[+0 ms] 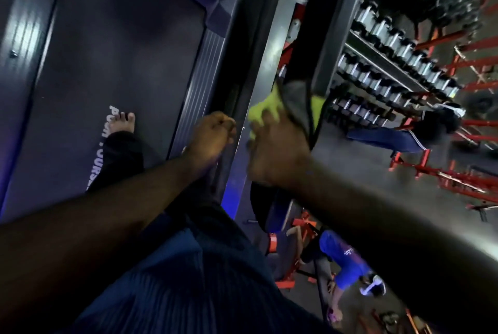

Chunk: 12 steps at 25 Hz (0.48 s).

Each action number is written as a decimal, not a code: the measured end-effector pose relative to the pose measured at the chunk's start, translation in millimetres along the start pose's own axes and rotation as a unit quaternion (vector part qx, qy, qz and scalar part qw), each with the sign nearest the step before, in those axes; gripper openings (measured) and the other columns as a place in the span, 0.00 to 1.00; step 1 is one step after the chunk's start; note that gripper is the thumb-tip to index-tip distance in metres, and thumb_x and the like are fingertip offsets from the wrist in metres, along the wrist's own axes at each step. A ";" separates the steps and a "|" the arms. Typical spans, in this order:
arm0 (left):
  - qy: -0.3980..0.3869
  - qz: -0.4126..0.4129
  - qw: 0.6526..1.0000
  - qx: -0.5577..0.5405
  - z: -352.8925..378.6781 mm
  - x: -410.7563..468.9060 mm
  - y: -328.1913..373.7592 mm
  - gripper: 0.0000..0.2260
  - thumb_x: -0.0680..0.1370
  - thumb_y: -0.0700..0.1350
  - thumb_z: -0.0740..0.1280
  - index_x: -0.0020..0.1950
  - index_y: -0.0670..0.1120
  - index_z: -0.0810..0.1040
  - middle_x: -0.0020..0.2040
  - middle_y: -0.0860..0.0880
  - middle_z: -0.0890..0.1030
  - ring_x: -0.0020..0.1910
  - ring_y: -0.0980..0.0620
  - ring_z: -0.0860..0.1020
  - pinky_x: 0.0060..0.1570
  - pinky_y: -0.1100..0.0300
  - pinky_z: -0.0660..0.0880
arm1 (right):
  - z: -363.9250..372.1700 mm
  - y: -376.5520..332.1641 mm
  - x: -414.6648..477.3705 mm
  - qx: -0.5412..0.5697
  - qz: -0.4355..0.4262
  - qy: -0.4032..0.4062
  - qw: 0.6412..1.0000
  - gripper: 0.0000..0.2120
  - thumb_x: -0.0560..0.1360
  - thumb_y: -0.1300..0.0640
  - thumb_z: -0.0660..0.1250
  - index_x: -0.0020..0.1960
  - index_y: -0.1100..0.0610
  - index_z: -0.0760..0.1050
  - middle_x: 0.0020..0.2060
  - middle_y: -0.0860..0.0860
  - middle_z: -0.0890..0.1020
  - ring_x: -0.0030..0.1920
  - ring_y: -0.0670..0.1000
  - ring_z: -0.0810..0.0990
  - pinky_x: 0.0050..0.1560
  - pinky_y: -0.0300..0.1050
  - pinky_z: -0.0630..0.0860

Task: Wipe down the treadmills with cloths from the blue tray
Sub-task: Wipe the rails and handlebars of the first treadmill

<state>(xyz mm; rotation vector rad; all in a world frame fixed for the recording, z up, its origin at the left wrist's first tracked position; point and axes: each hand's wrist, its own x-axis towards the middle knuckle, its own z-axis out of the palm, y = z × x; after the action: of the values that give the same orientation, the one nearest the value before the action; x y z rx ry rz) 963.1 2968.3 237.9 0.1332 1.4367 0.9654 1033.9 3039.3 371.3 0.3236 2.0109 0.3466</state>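
I stand barefoot on a dark treadmill belt (pixel 116 69) with white lettering, and the view is tilted. My right hand (pixel 275 150) grips a bundle of cloths, a yellow-green cloth (pixel 262 111) and a grey one (pixel 297 103), held against the treadmill's grey side rail (pixel 265 56). My left hand (pixel 213 137) hovers just left of it over the ribbed side strip (pixel 196 91), fingers curled into a loose fist with nothing visible in it. The blue tray is not in view.
Right of the treadmill is a mirror or open gym floor with a dumbbell rack (pixel 390 45), red-framed equipment (pixel 458 177), a person in dark clothes (pixel 420 131) and a person in a blue shirt (pixel 342 258). The treadmill's upright post (pixel 334 24) rises ahead.
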 end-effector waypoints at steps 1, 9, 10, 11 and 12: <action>0.001 0.003 1.000 -0.006 -0.8 0.7 1.4 0.11 0.84 0.43 0.62 0.42 0.49 0.78 0.37 0.49 0.79 0.31 0.55 0.74 0.29 0.64 0.69 | 14.4 -28.0 -23.9 0.011 -0.076 0.004 0.997 0.24 0.83 0.46 0.52 0.70 0.53 0.78 0.70 0.56 0.77 0.71 0.61 0.69 0.73 0.59 0.52; 0.040 0.055 0.998 -0.013 -5.9 -25.3 -10.5 0.16 0.88 0.49 0.57 0.43 0.48 0.75 0.36 0.51 0.74 0.31 0.57 0.71 0.31 0.62 0.67 | 20.9 43.5 15.3 -0.032 0.085 0.026 0.996 0.29 0.77 0.34 0.56 0.74 0.44 0.75 0.78 0.54 0.68 0.80 0.67 0.57 0.77 0.75 0.41; 0.055 0.063 0.996 0.001 -7.2 -35.1 -9.1 0.16 0.89 0.49 0.56 0.43 0.48 0.75 0.36 0.49 0.73 0.31 0.56 0.70 0.30 0.62 0.66 | 23.0 23.5 6.7 0.012 0.094 0.028 0.995 0.30 0.79 0.38 0.56 0.75 0.49 0.74 0.77 0.57 0.69 0.79 0.67 0.60 0.78 0.71 0.45; 0.071 0.065 0.995 0.013 -10.0 -44.2 -8.1 0.17 0.89 0.49 0.56 0.43 0.48 0.74 0.36 0.46 0.72 0.32 0.54 0.70 0.30 0.59 0.66 | 25.7 -1.2 -4.6 0.073 0.085 0.025 0.993 0.27 0.80 0.41 0.57 0.74 0.52 0.76 0.76 0.60 0.69 0.77 0.67 0.63 0.79 0.66 0.52; 0.080 0.063 0.995 0.021 -12.2 -54.5 -5.7 0.17 0.89 0.50 0.56 0.43 0.48 0.75 0.37 0.45 0.73 0.32 0.53 0.70 0.30 0.58 0.65 | 31.0 -30.9 -22.5 0.096 0.051 0.030 0.994 0.25 0.81 0.44 0.57 0.74 0.54 0.75 0.75 0.61 0.71 0.76 0.67 0.65 0.79 0.63 0.56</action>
<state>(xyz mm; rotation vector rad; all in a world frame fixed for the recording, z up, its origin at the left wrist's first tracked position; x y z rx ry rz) 963.9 2925.1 273.8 0.1832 1.6128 1.0691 1069.1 3005.6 364.5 0.5433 2.0966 0.2292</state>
